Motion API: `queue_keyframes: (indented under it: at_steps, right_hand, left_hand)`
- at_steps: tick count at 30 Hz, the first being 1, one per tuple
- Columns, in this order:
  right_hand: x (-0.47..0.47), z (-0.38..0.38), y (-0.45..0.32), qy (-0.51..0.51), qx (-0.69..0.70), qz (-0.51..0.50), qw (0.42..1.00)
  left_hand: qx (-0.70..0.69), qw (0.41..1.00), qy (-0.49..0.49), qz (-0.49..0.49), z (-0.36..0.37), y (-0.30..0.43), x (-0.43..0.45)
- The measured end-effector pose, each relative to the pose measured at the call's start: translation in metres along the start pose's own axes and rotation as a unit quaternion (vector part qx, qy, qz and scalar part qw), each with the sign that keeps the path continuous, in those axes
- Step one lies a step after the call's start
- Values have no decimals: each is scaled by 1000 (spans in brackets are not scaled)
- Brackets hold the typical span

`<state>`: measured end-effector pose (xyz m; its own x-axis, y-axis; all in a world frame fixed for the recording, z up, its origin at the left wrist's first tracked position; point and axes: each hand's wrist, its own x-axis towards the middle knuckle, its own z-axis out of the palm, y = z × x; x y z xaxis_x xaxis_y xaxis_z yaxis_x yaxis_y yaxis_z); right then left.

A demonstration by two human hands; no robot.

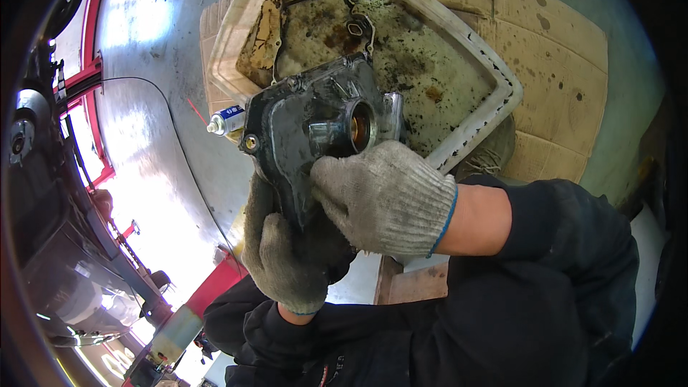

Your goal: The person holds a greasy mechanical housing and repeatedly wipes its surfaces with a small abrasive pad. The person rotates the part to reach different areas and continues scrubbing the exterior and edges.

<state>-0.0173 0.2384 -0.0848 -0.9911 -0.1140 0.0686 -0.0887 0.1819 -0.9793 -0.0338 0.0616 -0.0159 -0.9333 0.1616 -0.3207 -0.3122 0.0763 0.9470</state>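
A dark, grimy metal engine cover [290, 134] is tilted up before me. It has a round port [362, 126] with an amber-brown inside and a bolt hole at its left corner. My left hand [290, 263], in a grey knitted glove, grips its lower left edge from below. My right hand [384, 199], gloved alike with a blue cuff edge, rests on the cover just below the port. Its fingers are curled against the surface, and whether they pinch something is hidden. Beyond the cover, a thin shaped gasket [278, 37] lies in a dirty white tray [497, 97].
A spray can [228, 120] with a red straw lies left of the cover. Stained cardboard [548, 59] is spread under and beside the tray. A shoe [492, 145] stands by the tray's right edge. A black cable [174, 123] crosses the floor towards a vehicle [70, 258] at left.
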Motion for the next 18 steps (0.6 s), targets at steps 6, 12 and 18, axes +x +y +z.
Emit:
queue_keyframes:
  at_steps: [6, 12, 18]
  right_hand:
    - [-3, -3, 1, 5, -72, -40, 997]
    - [0, -6, 0, -27, -45, 46, 998]
    - [-5, -3, 5, -10, -72, -21, 997]
  left_hand:
    - [58, 998, 11, -1, -3, -1, -2]
    - [87, 996, -1, 15, 0, 2, -2]
    - [72, 997, -17, 10, -2, 0, -1]
